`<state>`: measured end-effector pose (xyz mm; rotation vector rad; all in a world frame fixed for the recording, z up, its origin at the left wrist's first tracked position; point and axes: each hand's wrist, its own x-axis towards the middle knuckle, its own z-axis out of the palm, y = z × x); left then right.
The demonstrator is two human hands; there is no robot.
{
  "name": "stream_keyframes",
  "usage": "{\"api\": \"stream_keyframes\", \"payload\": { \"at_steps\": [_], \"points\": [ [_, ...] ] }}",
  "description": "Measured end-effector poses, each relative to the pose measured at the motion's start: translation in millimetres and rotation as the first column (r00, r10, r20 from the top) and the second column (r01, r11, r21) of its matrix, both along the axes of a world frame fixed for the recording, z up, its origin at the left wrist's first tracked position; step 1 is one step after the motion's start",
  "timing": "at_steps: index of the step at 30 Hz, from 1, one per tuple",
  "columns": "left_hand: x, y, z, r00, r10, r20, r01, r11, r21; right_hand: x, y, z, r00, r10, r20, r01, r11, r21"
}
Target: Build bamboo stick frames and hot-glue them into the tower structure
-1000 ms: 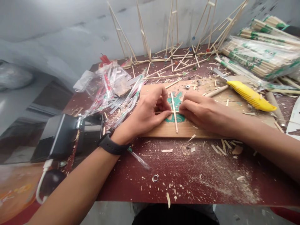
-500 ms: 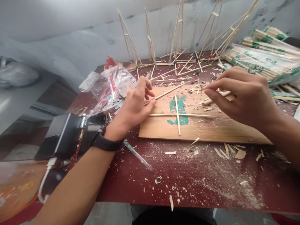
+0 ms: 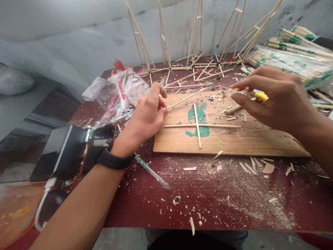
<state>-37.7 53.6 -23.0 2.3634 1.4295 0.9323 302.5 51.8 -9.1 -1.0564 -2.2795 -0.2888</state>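
A wooden board (image 3: pixel 234 144) with a green figure lies on the dark red table. Two thin sticks (image 3: pixel 198 125) lie crossed on it, untouched. My left hand (image 3: pixel 147 116), with a black watch on the wrist, rests at the board's left edge. Its fingers are curled and pinch the near end of a long thin stick (image 3: pixel 186 99) that slants away across the board. My right hand (image 3: pixel 278 100) hovers above the board's far right part, fingers spread and pointing left, nothing in them. A yellow utility knife (image 3: pixel 261 96) peeks out just under its fingers.
Crumpled plastic wrappers (image 3: pixel 118 93) lie at the left. A black device (image 3: pixel 63 151) with a white cable sits at the near left. Stick frames (image 3: pixel 192 52) lean on the wall. Packed chopsticks (image 3: pixel 291 59) fill the far right. A metal nut (image 3: pixel 177 199), a clear tube (image 3: pixel 152 172) and shavings lie in front.
Both hands left the crossed sticks. My left hand moved left and took the end of the slanted stick. My right hand rose to the right, above the knife.
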Motion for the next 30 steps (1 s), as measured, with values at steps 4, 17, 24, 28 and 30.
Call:
{"api": "stream_keyframes", "payload": {
  "at_steps": [4, 17, 24, 28, 30],
  "points": [
    [2.0, -2.9, 2.7, 0.996, -0.061, 0.073, 0.061, 0.998, 0.0, -3.5, -1.1, -2.6, 0.997, 0.015, 0.076, -0.022, 0.995, 0.092],
    [-2.8, -1.4, 14.5, 0.896, -0.117, 0.429, 0.094, 0.993, 0.073, -5.1, -3.5, 7.5, 0.979, 0.122, 0.163, -0.159, 0.959, 0.235],
    [-7.4, -0.2, 21.0, 0.815, -0.045, 0.578, 0.069, 0.997, -0.02, 0.7, -0.4, 7.7, 0.982, 0.147, 0.12, -0.166, 0.972, 0.166],
    [-3.0, -5.2, 24.4, 0.797, -0.069, 0.601, 0.125, 0.991, -0.053, 0.8, 0.8, 5.9, 0.991, 0.111, 0.077, -0.12, 0.984, 0.129],
    [-3.5, -5.4, 25.5, 0.794, -0.069, 0.603, 0.137, 0.988, -0.068, 1.6, 1.6, 5.5, 0.991, 0.105, 0.078, -0.114, 0.986, 0.119]
  ]
}}
